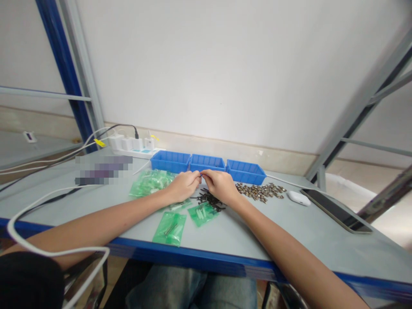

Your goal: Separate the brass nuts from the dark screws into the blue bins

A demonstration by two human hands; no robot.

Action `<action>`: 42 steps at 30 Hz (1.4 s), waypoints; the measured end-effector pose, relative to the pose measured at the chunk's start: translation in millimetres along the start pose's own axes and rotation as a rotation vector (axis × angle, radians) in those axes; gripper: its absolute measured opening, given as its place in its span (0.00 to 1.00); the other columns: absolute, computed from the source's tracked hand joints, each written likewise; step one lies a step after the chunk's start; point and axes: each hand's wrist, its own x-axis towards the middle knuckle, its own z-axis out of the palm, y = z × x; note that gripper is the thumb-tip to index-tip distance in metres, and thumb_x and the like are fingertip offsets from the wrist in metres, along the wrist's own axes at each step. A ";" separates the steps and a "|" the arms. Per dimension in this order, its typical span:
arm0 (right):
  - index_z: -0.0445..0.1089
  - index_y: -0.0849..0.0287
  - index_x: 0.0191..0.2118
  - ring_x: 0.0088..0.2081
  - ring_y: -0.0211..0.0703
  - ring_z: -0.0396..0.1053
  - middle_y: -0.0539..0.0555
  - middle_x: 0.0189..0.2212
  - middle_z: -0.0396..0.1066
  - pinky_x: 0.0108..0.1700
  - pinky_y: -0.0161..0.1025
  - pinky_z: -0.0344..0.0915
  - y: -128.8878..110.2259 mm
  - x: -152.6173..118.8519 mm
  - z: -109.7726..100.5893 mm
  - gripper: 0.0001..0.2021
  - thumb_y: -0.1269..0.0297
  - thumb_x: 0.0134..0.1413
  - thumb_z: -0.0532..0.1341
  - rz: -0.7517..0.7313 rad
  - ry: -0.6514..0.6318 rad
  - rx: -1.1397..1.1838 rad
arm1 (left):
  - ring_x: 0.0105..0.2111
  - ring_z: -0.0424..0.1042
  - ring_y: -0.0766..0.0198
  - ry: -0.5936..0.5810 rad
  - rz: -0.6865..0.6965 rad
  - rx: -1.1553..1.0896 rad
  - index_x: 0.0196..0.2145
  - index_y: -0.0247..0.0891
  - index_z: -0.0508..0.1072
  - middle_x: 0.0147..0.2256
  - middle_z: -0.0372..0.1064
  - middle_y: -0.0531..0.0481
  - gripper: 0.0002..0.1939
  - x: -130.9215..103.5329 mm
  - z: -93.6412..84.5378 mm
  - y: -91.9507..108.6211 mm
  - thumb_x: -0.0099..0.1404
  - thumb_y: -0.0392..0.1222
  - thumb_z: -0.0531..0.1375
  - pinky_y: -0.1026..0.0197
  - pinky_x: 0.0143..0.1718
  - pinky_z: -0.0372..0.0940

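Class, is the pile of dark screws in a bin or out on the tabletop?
Out: the dark screws lie loose on the grey tabletop, near the right hand.

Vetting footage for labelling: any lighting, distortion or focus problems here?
Head view: light on the wall looks soft and fairly even; head view: the blue post and grey post splay outward, perhaps partly wide-angle distortion; head view: the dark pile looks soft, and detail between left hand and right hand is too small to read.

Open tabletop lies between the right forearm and phone, while blue bins bar the way ahead.
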 end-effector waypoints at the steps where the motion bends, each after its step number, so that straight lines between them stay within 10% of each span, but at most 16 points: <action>1: 0.69 0.56 0.43 0.38 0.43 0.72 0.54 0.37 0.75 0.36 0.34 0.60 -0.5 0.0 0.3 0.12 0.66 0.60 0.50 0.010 0.006 -0.022 | 0.31 0.67 0.63 0.001 -0.003 -0.004 0.27 0.39 0.62 0.27 0.68 0.52 0.11 0.0 0.3 -0.4 0.65 0.37 0.44 0.62 0.34 0.59; 42: 0.66 0.60 0.40 0.28 0.41 0.68 0.54 0.28 0.73 0.28 0.34 0.50 -7.7 -1.1 0.2 0.13 0.61 0.61 0.48 0.035 0.017 -0.150 | 0.29 0.70 0.62 0.093 0.013 0.144 0.34 0.39 0.66 0.29 0.71 0.50 0.11 -2.5 -18.9 8.0 0.66 0.41 0.46 0.63 0.29 0.57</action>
